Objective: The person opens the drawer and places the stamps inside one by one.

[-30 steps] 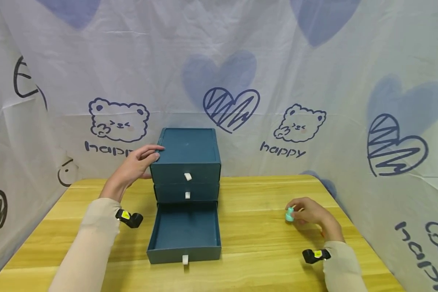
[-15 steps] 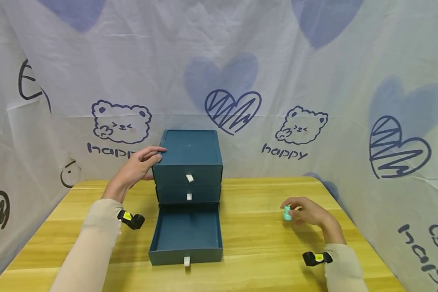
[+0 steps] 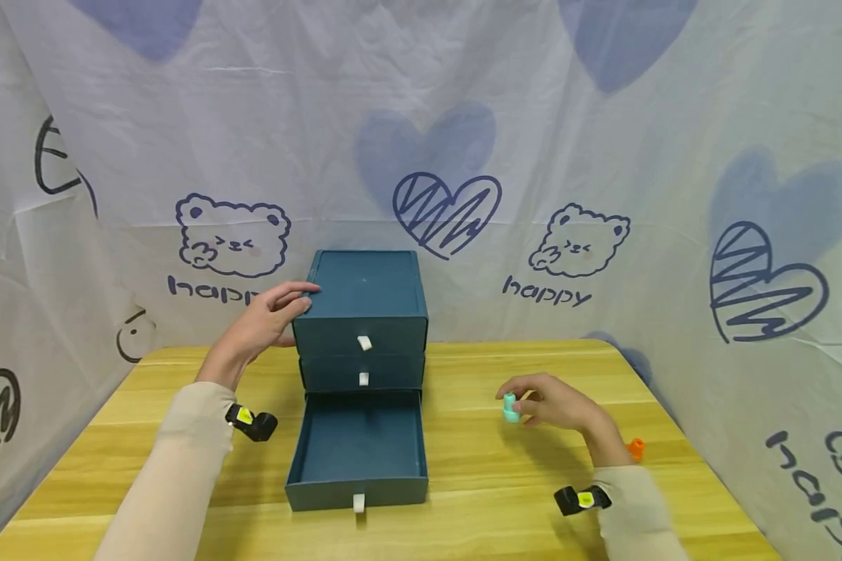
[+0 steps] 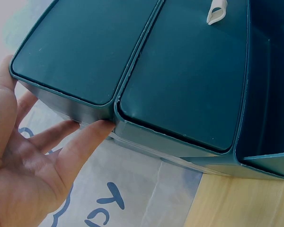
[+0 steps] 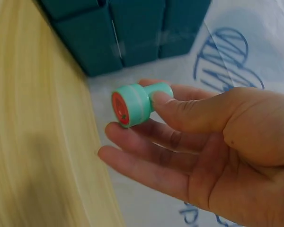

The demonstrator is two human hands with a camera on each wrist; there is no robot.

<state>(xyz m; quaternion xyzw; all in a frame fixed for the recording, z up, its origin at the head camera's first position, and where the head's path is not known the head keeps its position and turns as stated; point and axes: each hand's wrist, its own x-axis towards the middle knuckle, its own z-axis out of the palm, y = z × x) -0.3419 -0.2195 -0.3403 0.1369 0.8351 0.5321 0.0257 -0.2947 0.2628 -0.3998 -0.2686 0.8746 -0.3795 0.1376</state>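
A mint green toy stamp (image 3: 511, 409) is pinched by its narrow handle between the thumb and fingers of my right hand (image 3: 550, 401), above the table to the right of the drawers. The right wrist view shows the stamp's round red face (image 5: 119, 108) turned away from the palm. My left hand (image 3: 252, 331) rests against the left side of a dark teal drawer unit (image 3: 365, 284), its fingers straight, some at the top edge. In the left wrist view, fingertips (image 4: 104, 126) touch the unit's side wall. The bottom drawer (image 3: 358, 492) is pulled out, with nothing inside.
An orange stamp-like piece (image 3: 637, 448) stands on the wooden table (image 3: 491, 506), partly behind my right wrist. The two upper drawers are closed, each with a white pull tab (image 3: 364, 342). A printed white curtain (image 3: 449, 70) hangs behind and beside the table.
My right hand has moved left with the green stamp, toward the drawer unit, and the orange piece has come into view behind the wrist. My left hand stays against the unit.
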